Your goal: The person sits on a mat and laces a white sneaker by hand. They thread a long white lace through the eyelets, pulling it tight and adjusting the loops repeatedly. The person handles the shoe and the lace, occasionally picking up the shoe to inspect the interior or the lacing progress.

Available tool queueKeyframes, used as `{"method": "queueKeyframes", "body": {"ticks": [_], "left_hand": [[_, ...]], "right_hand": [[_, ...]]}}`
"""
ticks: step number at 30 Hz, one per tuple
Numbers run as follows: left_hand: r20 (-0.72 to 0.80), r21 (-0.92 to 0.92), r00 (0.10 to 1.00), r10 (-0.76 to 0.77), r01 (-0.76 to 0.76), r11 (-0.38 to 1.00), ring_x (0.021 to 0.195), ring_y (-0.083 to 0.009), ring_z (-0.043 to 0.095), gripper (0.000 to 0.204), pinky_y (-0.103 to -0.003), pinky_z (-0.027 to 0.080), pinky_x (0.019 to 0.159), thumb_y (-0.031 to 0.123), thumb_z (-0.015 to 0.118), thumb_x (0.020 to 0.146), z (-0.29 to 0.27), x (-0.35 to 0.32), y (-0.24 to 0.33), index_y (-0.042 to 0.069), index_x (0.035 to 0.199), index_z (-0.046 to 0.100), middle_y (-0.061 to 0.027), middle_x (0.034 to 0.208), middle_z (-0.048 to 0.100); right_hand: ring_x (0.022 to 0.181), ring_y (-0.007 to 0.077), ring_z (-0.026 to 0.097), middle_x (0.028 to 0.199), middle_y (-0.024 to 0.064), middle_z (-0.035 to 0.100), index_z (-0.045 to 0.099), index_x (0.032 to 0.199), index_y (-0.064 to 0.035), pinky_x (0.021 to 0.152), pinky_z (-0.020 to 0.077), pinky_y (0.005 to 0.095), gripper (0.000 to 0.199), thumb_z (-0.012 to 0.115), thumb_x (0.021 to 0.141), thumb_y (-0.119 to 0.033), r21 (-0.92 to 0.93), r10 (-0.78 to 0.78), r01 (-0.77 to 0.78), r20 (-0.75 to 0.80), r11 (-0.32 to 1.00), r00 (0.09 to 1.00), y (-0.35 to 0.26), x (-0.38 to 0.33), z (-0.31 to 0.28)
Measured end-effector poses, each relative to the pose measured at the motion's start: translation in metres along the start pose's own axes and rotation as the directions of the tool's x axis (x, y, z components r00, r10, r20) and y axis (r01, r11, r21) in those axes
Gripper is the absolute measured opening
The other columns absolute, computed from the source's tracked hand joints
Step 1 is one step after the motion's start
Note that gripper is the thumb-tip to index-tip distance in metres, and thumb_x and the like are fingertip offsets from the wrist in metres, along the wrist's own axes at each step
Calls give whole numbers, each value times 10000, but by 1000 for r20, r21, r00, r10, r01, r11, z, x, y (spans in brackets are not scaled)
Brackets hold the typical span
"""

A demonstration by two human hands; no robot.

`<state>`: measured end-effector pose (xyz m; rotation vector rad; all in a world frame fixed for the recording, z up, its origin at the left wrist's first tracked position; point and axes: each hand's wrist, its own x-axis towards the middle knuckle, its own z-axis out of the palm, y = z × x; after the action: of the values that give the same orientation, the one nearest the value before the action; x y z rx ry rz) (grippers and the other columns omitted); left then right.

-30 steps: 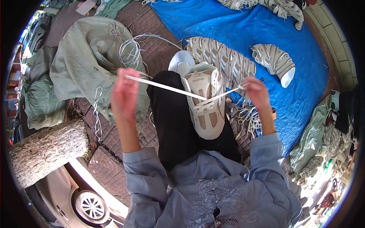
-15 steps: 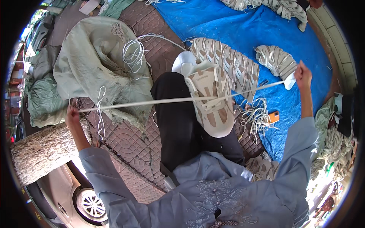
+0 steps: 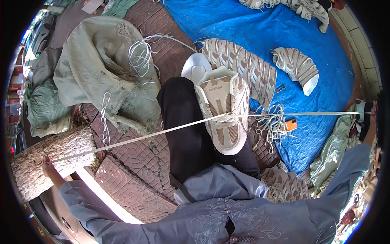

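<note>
A beige and white sneaker upper (image 3: 228,95) rests across my lap, its toe toward me. From its lowest eyelets a flat cream shoelace (image 3: 174,128) stretches out tautly to both sides. My left hand (image 3: 49,168), far out at the lower left over the log, is closed on one end. The other end is in my right hand (image 3: 372,118), closed at the far right rim and partly lost in the dark border. Behind the upper lies a white sole-shaped piece (image 3: 198,69), touching it.
A row of nested shoe uppers (image 3: 239,65) and a second bundle (image 3: 295,65) lie on a blue tarp (image 3: 317,85). Loose laces (image 3: 273,124) sit beside an orange object (image 3: 291,124). Left are a grey-green sack (image 3: 97,69) and a log (image 3: 67,148). More uppers (image 3: 282,185) lie by my right hip.
Both hands have moved far apart, left one down and outward, right one outward and down, drawing the lace longer through the eyelets. The upper has turned slightly more upright on my lap.
</note>
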<state>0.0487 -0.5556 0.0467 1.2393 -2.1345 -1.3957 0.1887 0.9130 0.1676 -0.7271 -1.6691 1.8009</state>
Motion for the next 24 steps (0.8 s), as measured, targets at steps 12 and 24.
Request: {"method": "queueKeyframes", "body": {"ticks": [12, 24], "left_hand": [[727, -504, 405, 554, -232, 832, 768, -195, 602, 208, -315, 487, 656, 158, 437, 870, 337, -297, 35, 28, 904, 595, -62, 809, 603], [663, -266, 211, 718, -830, 490, 637, -254, 559, 60, -358, 448, 537, 10, 561, 703, 375, -458, 26, 49, 732, 526, -82, 638, 551]], "right_hand": [[421, 7, 318, 641, -32, 545, 639, 880, -26, 365, 200, 174, 206, 513, 769, -146, -305, 133, 125, 698, 944, 703, 154, -307, 484], [550, 85, 547, 728, 41, 600, 628, 847, -18, 494, 458, 255, 144, 578, 725, -73, -272, 67, 535, 926, 800, 370, 209, -419, 563]]}}
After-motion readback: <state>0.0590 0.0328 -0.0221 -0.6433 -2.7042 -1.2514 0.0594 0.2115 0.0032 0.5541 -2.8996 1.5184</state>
